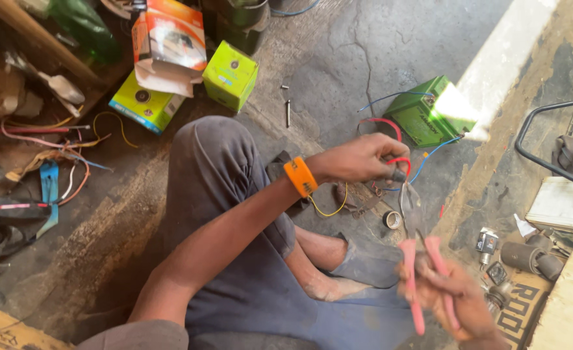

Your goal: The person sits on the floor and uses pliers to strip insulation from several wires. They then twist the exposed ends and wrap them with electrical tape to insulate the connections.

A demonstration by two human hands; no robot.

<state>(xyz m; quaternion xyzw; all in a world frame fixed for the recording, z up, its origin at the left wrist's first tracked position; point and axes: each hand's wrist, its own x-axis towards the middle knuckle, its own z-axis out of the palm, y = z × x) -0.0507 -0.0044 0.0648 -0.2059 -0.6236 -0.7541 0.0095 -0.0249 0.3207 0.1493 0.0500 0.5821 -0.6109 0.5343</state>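
Observation:
My left hand, with an orange wristband, is closed around a red wire and holds it taut. My right hand grips pliers with pink handles; the metal jaws point up toward the wire, right below my left hand. Red and blue wires run from there to a green battery on the concrete floor. My knee in grey trousers is raised under my left arm.
Green and orange cardboard boxes lie at the back left. Tangled wires and tubing cover the left side. A small tape roll, a bolt, metal parts and a dark metal frame sit to the right.

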